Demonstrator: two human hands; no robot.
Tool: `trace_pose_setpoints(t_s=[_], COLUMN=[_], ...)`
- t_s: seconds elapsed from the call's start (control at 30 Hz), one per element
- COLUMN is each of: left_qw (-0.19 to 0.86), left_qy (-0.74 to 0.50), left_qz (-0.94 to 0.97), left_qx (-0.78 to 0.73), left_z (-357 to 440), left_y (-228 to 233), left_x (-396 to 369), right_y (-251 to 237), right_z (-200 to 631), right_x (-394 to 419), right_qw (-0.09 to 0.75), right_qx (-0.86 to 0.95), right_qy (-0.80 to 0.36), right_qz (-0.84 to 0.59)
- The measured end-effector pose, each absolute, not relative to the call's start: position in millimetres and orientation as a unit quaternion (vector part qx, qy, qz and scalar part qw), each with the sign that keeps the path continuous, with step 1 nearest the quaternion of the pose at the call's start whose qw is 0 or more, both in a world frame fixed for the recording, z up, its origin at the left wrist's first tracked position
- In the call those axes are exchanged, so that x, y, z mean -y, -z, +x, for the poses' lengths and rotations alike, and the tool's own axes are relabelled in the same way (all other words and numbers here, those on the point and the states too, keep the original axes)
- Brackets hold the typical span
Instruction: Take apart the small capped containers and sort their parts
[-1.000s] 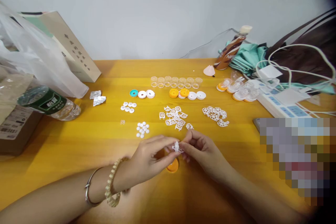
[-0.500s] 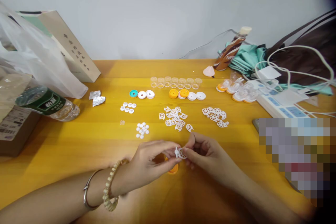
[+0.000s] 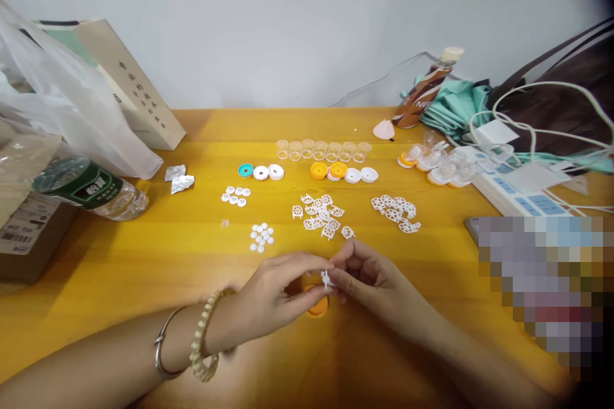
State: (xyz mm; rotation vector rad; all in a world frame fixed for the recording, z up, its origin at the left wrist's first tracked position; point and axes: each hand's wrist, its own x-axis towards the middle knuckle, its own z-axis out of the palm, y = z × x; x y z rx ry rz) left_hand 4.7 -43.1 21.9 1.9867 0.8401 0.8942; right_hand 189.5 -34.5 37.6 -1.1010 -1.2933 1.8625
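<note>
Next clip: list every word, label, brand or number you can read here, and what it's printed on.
"NES": partial white letters on the brown bottle lying at the back right; the rest is hidden.
Green-labelled water bottle at left: white characters, too blurred to read.
Tan book leaning at back left: a column of dark characters, too small to read.
Cardboard box sticker: print and barcode, unreadable.
Nothing else legible.

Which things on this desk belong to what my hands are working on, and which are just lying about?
In use:
left hand and right hand, pinching a small white plastic piece
orange cap under the hands
white spoked pieces
small white discs
clear cups
coloured caps

Lying about:
water bottle
foil scraps
power strip
book
plastic bag
</note>
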Motion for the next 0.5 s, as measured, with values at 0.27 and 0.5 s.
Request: trace_pose_setpoints(t_s=[0.27, 0.5], left_qw=[0.377, 0.288], left_qy=[-0.331, -0.323], left_qz=[0.802, 0.834], left_qx=[-0.325, -0.342], left_z=[5.2, -0.4], left_y=[-20.5, -17.1], left_x=[43.6, 39.7], right_y=[-32.6, -32.1], right_z=[191.1, 212.1], right_x=[35.8, 21.4], right_qw=[0.295, 0.358], right_qx=[0.512, 0.556], right_qy=[-0.692, -0.568], right_qz=[-0.414, -0.491])
